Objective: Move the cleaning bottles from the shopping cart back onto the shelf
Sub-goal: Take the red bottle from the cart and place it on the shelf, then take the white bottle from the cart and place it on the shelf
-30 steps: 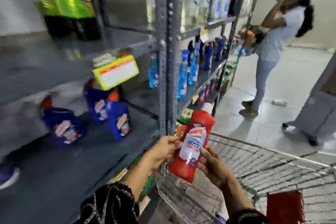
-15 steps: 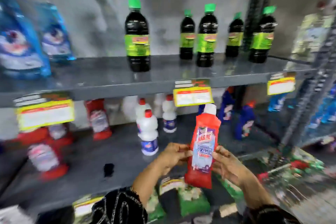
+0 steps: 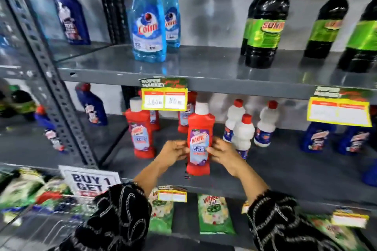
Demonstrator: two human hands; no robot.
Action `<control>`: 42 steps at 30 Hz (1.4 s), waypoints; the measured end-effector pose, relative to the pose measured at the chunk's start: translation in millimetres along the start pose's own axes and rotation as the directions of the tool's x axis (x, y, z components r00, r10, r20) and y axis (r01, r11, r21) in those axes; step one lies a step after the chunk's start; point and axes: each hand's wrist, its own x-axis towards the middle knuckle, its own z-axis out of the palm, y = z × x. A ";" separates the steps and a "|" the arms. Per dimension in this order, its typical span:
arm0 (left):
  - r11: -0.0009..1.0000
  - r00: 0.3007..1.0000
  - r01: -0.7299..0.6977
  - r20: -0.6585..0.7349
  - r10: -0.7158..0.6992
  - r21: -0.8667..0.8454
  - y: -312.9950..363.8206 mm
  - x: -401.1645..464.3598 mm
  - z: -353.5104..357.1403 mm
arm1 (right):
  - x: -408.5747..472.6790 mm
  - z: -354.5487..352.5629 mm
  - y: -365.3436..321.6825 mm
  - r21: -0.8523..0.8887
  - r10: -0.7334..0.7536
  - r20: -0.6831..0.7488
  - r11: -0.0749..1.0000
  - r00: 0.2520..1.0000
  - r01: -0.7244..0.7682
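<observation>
Two hands hold one red bottle [image 3: 199, 144] with a white cap. The left hand [image 3: 173, 151] presses on its left side and the right hand [image 3: 222, 152] presses on its right side, so each grip is pinching the bottle. The bottle stands up straight over the front part of the middle shelf [image 3: 285, 171]; I cannot tell if its bottom touches the shelf. Another red bottle [image 3: 140, 130] stands just to its left on the same shelf. Three white bottles with red caps [image 3: 242, 132] stand near its right. A yellow price tag [image 3: 164, 99] hangs from the shelf above.
</observation>
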 end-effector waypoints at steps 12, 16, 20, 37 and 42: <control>0.991 0.976 -0.048 -0.218 0.019 -0.128 -20.7 69.0 -12.2 | 79.7 39.6 30.0 -0.400 -0.236 -0.316 0.912 0.919 0.096; 0.993 0.967 -0.042 -0.254 0.013 -0.108 -24.8 72.4 -8.4 | 84.9 40.2 21.8 -0.449 -0.253 -0.316 0.889 0.914 0.091; 0.985 0.816 0.057 -0.577 0.049 0.164 -34.5 59.7 19.8 | 78.4 35.8 14.9 -0.439 -0.223 -0.340 0.897 0.914 0.056; 0.856 0.894 -0.446 0.104 0.435 0.262 -37.5 11.2 420.7 | -169.8 -244.0 101.9 -0.364 -0.244 -0.853 0.911 0.462 -0.191; 0.834 0.829 -0.463 0.480 0.287 0.301 -52.3 -16.0 592.8 | -283.1 -364.1 154.0 -0.106 -0.065 -0.988 0.948 0.143 -0.302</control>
